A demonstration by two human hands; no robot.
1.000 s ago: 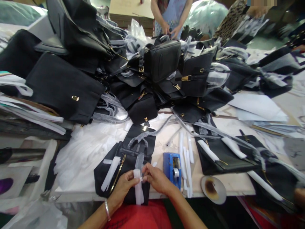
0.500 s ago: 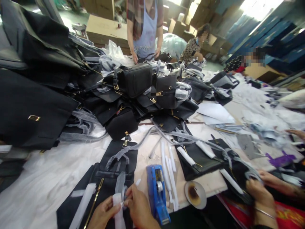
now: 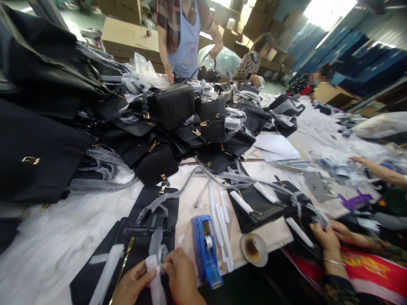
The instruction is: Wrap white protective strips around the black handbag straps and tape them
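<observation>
A black bag (image 3: 148, 235) with a gold zipper lies in front of me, partly under my hands. My left hand (image 3: 135, 279) pinches a white wrapping strip (image 3: 154, 275) that runs along the bag's strap. Close beside it, my right hand (image 3: 181, 273) has its thumb and fingertips pressed together at the strip's edge; what they grip is too small to make out. Clear film (image 3: 155, 241) covers the strap just above. Another white strip (image 3: 108, 271) lies along the zipper. Right of my right hand stands a blue tape dispenser (image 3: 205, 250).
Several white strips (image 3: 221, 228) lie beside the dispenser, near a stained round dish (image 3: 253, 250). Black bags (image 3: 173, 106) are heaped across the table. At right, a co-worker's hands (image 3: 329, 237) handle another bag (image 3: 302, 216). Other people stand or sit beyond the heap.
The view has shifted slightly to the right. My hands keep their hold at the strip, the right one nearly unmoved. Across the table, a person's arm has lifted, raising a dark strap.
</observation>
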